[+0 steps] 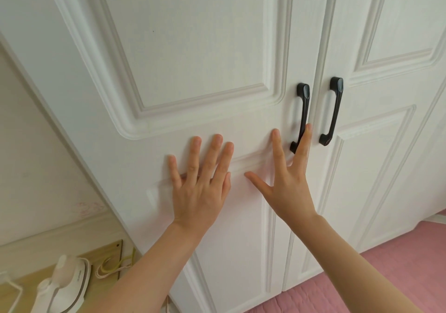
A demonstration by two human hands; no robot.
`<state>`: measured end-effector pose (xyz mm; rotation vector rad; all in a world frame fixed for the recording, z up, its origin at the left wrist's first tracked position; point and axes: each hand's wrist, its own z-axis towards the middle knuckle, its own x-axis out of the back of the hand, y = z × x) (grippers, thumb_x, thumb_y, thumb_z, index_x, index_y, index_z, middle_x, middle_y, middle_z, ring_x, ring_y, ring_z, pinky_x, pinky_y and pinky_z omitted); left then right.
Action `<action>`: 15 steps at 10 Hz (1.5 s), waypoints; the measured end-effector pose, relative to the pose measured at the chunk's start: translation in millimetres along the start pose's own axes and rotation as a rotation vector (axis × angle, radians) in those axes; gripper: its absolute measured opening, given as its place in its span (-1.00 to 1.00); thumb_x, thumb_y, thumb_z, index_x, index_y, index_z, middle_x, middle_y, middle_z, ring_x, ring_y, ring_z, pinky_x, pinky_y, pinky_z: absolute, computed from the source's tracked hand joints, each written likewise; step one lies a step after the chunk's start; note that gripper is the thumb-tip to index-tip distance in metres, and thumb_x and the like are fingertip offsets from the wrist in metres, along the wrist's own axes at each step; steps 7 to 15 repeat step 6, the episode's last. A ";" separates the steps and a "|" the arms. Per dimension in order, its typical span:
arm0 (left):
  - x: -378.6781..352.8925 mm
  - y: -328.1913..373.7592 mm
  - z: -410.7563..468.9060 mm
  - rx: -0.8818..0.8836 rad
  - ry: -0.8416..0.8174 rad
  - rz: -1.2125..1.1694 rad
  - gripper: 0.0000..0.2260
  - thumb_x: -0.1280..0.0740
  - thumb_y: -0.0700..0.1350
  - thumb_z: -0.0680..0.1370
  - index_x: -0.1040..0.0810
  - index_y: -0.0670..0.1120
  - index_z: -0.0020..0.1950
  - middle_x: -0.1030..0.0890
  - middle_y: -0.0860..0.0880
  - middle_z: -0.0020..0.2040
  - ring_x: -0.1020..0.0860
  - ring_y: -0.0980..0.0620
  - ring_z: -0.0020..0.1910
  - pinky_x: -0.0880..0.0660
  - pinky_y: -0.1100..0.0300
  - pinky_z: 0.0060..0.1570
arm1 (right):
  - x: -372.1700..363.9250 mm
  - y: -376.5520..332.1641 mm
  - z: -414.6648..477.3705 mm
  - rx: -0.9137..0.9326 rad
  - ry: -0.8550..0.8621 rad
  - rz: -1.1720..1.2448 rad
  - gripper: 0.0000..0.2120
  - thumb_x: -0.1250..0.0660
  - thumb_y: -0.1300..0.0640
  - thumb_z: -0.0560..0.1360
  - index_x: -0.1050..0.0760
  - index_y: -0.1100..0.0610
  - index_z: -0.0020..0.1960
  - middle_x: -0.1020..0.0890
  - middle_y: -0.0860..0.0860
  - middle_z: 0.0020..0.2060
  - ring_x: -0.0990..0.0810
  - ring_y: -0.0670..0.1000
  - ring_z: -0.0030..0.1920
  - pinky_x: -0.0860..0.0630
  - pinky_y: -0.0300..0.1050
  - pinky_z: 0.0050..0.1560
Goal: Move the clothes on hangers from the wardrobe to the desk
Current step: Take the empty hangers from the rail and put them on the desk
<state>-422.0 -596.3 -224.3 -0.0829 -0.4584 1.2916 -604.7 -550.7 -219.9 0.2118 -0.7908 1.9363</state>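
Note:
A white panelled wardrobe (193, 47) fills the view, both doors closed. Two black bar handles sit at the seam: the left door's handle (301, 115) and the right door's handle (331, 110). My left hand (202, 180) lies flat with fingers spread on the left door's lower panel. My right hand (284, 175) is also spread against the left door, and its fingertips reach beside the lower end of the left handle. Neither hand holds anything. No clothes or hangers show.
At the lower left a light wooden desk (106, 252) carries a white handheld steamer (62, 286) and a coiled cord (113, 264). Pink bedding or carpet (362, 276) lies at the lower right, in front of the wardrobe.

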 end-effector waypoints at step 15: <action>54.7 -4.0 -10.4 -0.070 -0.355 -0.178 -0.49 -0.18 -0.03 0.61 -0.17 -0.06 0.55 -0.08 -0.01 0.58 0.03 -0.11 0.56 0.00 -0.27 0.45 | 20.0 -28.5 -22.4 -0.118 -0.062 -0.161 -0.22 -0.35 0.11 0.51 0.05 0.06 0.56 0.26 0.22 0.51 0.17 0.24 0.53 -0.21 0.25 0.42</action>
